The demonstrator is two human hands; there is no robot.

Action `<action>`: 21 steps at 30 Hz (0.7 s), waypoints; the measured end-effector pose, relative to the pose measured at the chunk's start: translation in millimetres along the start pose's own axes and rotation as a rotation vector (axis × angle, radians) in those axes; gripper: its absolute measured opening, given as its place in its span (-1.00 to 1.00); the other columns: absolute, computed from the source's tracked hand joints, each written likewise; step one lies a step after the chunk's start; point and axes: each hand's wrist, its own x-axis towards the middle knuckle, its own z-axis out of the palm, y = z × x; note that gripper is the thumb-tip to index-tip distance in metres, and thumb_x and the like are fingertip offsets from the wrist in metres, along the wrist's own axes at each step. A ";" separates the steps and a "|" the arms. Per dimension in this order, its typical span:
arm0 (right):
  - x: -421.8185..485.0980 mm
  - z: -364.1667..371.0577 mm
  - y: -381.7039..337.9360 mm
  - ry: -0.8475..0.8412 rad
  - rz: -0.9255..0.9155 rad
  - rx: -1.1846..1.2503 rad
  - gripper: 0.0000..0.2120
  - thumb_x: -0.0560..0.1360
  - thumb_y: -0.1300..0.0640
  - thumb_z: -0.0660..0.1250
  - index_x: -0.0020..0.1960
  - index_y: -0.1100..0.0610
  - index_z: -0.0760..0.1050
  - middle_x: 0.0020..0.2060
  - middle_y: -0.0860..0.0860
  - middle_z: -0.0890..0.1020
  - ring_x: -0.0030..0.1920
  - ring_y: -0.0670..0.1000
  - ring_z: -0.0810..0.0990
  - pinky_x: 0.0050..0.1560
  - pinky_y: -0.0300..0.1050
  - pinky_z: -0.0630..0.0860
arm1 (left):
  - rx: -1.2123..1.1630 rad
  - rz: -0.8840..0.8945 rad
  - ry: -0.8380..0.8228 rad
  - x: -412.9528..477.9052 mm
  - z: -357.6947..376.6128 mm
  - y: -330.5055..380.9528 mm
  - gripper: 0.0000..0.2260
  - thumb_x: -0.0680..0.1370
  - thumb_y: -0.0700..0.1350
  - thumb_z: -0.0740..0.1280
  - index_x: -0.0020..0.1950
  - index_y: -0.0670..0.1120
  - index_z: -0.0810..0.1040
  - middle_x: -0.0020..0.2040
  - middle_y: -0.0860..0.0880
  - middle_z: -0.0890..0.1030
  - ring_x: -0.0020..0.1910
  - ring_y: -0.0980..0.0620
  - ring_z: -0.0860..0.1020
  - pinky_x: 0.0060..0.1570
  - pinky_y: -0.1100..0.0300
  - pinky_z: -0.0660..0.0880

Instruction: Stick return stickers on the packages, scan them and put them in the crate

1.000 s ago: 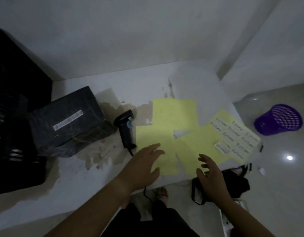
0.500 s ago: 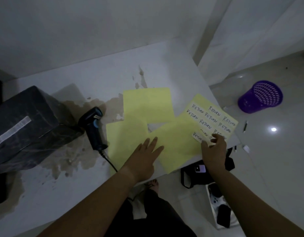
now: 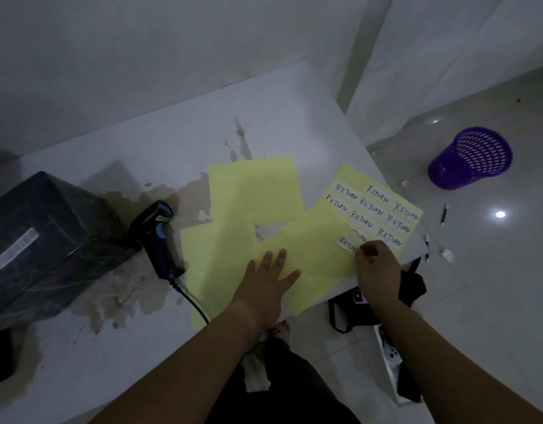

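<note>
Right hand [image 3: 375,267] has closed, pinching a white paper RETURN sticker [image 3: 346,243]; left of it, flat left hand [image 3: 264,286], then black wrapped package [image 3: 44,240].

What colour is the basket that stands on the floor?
The basket is purple, its wall full of small holes; the head view shows it.
</note>
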 end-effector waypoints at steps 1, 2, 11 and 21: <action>-1.5 -0.4 -1.6 0.007 0.007 0.009 -0.94 0.58 0.13 0.26 0.02 0.10 0.48 -0.10 0.00 0.58 -0.10 0.06 0.55 -0.06 -0.04 0.50 | 0.002 -0.003 0.001 0.4 -0.4 0.9 -0.33 0.70 -0.05 0.16 0.68 0.15 -0.19 0.64 -0.12 -0.38 0.64 -0.25 -0.27 0.56 -0.27 -0.08; -3.5 -1.7 -2.9 0.012 0.019 0.026 -0.93 0.59 0.14 0.23 0.03 0.13 0.45 -0.13 0.00 0.56 -0.13 0.06 0.53 -0.10 -0.05 0.46 | 0.003 -0.007 0.002 0.4 -0.2 1.9 -0.33 0.69 -0.04 0.17 0.68 0.15 -0.18 0.64 -0.12 -0.38 0.64 -0.25 -0.26 0.56 -0.28 -0.06; -37.2 -16.7 -25.1 -0.124 -0.082 0.186 -0.86 0.59 0.07 0.32 -0.01 0.12 0.40 -0.20 -0.04 0.50 -0.22 0.00 0.47 -0.16 -0.05 0.38 | -0.272 0.039 0.176 -15.5 -18.0 -13.3 -0.43 0.71 -0.01 0.17 0.68 0.04 0.04 0.69 -0.08 -0.18 0.67 -0.12 -0.13 0.62 -0.03 -0.13; -125.2 36.3 -154.7 -0.473 -0.636 0.158 -0.77 0.54 0.09 0.40 -0.20 0.05 0.37 -0.30 -0.07 0.45 -0.29 -0.06 0.49 -0.31 -0.14 0.38 | -1.406 -0.367 0.549 -156.7 3.6 -75.7 -0.88 0.67 0.04 0.31 0.17 0.11 0.58 0.13 0.21 0.61 0.05 0.36 0.57 -0.02 0.46 0.47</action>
